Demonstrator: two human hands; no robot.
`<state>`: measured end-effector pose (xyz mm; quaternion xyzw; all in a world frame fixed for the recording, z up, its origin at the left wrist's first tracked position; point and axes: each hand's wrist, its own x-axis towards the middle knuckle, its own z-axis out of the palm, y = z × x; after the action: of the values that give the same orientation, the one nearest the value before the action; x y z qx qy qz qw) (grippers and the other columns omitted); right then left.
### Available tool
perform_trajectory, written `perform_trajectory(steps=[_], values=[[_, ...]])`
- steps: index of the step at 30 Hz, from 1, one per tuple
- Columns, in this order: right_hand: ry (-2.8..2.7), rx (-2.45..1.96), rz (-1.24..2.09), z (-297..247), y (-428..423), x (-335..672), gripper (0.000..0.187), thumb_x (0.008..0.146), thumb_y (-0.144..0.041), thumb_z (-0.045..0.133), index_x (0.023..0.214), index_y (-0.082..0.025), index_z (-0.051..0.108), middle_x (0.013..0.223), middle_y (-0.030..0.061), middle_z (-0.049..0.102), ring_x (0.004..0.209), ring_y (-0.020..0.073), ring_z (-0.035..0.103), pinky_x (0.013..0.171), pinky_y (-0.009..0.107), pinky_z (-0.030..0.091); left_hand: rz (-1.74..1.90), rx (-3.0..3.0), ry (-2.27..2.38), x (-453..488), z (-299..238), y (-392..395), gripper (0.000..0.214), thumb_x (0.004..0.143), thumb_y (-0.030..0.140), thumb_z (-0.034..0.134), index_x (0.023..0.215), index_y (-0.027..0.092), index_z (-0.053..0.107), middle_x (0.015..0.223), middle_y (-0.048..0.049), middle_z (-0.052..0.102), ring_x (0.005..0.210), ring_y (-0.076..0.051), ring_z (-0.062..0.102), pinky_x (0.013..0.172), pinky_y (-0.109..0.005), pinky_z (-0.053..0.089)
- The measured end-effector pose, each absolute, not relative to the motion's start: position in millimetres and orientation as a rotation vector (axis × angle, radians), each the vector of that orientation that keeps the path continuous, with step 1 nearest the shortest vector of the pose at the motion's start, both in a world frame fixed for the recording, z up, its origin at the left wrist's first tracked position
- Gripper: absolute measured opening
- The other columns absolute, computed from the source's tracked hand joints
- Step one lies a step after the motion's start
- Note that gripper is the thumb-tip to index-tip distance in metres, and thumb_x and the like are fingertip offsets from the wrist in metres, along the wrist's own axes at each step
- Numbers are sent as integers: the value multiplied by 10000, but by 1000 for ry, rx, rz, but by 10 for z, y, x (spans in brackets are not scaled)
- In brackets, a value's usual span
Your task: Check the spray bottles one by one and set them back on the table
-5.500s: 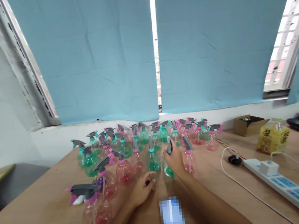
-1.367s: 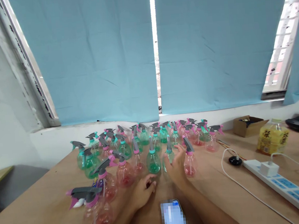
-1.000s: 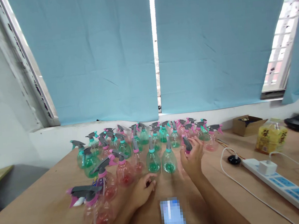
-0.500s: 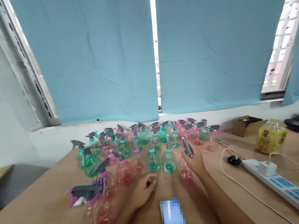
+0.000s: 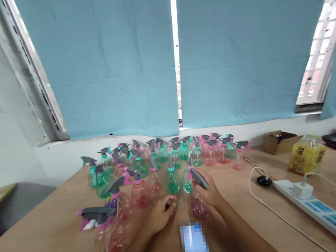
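Note:
My right hand (image 5: 209, 188) is wrapped round the neck of a pink spray bottle (image 5: 198, 207) with a grey and pink trigger head. This bottle tilts a little, in front of a green spray bottle (image 5: 187, 184) and partly overlapping it. My left hand (image 5: 163, 211) rests on the table with its fingers loosely curled, thumb apart from them and nothing seen between. Nearest to it are another green spray bottle (image 5: 172, 182) and a pink one (image 5: 141, 194). At the front left stands a large pink spray bottle (image 5: 111, 243).
Several more green and pink spray bottles (image 5: 197, 156) stand in rows towards the wall. A blurred phone-like screen (image 5: 195, 244) lies in front of me. On the right are a power strip (image 5: 316, 207), a yellow-labelled jug (image 5: 307, 156), a cardboard box (image 5: 280, 142) and a white cable.
My right hand has moved left and towards me, bringing the pink spray bottle from the right end of the front row. My left hand has stayed in place.

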<state>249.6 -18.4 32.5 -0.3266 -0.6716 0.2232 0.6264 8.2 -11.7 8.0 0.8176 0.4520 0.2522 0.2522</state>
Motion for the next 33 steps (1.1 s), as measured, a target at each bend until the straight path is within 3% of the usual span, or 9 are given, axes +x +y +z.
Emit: perform_trajectory(steps=[3,8,13,17,20,28,33], values=[[-1564,-698,685,340,-162,2331,421,766,-150,557,1176,-224,614,816,14,630,685,168,580,663,291,483,671,2219,1211,87,86,-110,334,922,400,470,1140,229,655,744,3,660,701,-174,590,647,-258,387],[-1524,-534,1082,392,-77,2107,445,782,-191,598,1221,-262,612,1097,42,671,831,192,668,858,382,506,798,2216,1175,84,48,-54,294,910,349,483,1093,214,668,841,-18,682,757,-179,595,703,-261,416],[-1510,-579,1156,478,-4,2029,328,712,-150,576,1013,-207,692,988,34,704,720,176,678,713,315,511,836,2169,1160,84,10,-13,291,901,325,490,1089,190,666,816,-20,678,779,-191,607,717,-266,426],[-1478,-570,1187,503,14,2006,273,636,-110,530,854,-183,675,819,2,680,592,136,619,584,254,468,816,2160,1151,95,53,-52,284,910,325,484,1078,190,669,782,-11,683,763,-188,614,723,-269,427],[-1454,-578,1202,487,16,1997,202,609,-104,522,750,-176,648,706,-11,634,596,142,605,575,247,461,800,2152,1152,99,93,-82,287,915,332,482,1086,198,670,810,-13,699,783,-192,623,740,-273,434],[-1588,-586,1115,437,18,2053,365,645,-107,514,952,-198,689,651,-23,634,628,149,601,644,262,452,793,2153,1143,88,48,-54,292,914,342,496,1092,201,679,840,-20,715,794,-198,632,761,-282,447],[-1543,-537,1182,410,54,2040,297,627,-107,511,854,-191,683,691,-13,638,605,148,610,602,256,452,778,2154,1138,94,82,-81,288,919,325,492,1099,208,684,836,-17,718,777,-188,631,765,-278,445]])
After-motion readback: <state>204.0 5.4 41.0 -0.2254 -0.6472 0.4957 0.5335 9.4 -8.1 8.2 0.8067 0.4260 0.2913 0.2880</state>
